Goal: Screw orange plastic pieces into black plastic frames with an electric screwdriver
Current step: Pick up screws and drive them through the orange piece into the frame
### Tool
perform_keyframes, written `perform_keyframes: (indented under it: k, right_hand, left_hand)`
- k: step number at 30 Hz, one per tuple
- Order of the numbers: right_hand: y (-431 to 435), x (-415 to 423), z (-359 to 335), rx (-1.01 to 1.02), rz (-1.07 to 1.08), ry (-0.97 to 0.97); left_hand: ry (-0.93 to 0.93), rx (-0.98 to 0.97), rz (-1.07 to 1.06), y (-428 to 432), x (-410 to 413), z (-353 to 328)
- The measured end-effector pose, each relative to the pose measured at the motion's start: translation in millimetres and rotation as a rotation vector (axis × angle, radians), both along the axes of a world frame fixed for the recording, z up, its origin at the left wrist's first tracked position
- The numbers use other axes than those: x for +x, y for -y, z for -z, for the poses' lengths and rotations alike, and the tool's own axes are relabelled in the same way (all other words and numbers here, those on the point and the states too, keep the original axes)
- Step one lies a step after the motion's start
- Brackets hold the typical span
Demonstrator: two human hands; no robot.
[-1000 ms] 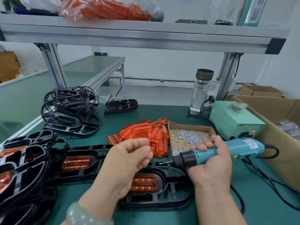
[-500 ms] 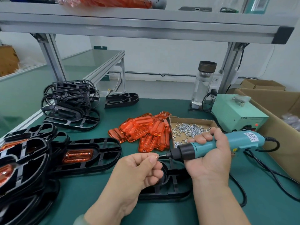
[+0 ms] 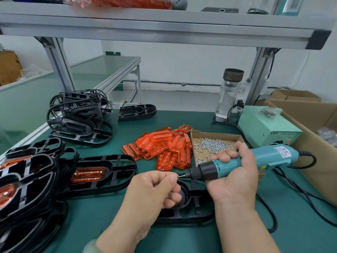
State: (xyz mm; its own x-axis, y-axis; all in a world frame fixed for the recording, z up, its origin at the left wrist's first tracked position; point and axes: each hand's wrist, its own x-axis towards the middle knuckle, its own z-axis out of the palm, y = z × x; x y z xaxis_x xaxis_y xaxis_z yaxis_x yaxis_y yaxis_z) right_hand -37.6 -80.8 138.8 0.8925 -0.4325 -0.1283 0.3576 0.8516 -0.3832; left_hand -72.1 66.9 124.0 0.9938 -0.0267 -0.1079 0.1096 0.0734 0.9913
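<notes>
My right hand (image 3: 235,176) grips a teal electric screwdriver (image 3: 242,162) held nearly level, its bit pointing left. My left hand (image 3: 155,189) pinches a small screw (image 3: 179,176) at the bit's tip. Both hands hover over a black plastic frame (image 3: 193,207) lying on the green mat; its orange piece is hidden under my left hand. A loose pile of orange plastic pieces (image 3: 162,148) lies behind, beside a cardboard tray of screws (image 3: 211,146).
Frames fitted with orange pieces (image 3: 87,174) are stacked at the left. Bare black frames (image 3: 80,119) are piled at the back left. A green power box (image 3: 268,128), a glass bottle (image 3: 228,95), a large carton (image 3: 321,143) and the screwdriver's black cable (image 3: 295,190) stand to the right.
My left hand came down and right from in front of the orange pile to the screwdriver's bit, bringing a screw to its tip. The screwdriver stayed nearly in place.
</notes>
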Motion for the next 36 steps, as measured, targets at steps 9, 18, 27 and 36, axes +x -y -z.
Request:
perform_keyframes:
  k: [9,18,27,36]
  right_hand:
    - [-7.1,-3.3,-2.2,-0.024,0.027,0.046]
    - [-4.9,-2.6,-2.1,0.029,0.017,0.034]
    - [3.8,0.4,-1.2,0.042,0.041,-0.010]
    - [5.6,2.6,2.4,-0.126,0.050,-0.082]
  left_hand:
    - [0.063,0.091,-0.009,-3.5,1.7,1.3]
    - [0.063,0.042,0.006,-7.0,5.6,2.7]
    - [0.274,0.551,-0.078,-39.7,13.0,4.3]
    - [0.440,1.132,0.193,-29.8,15.0,16.6]
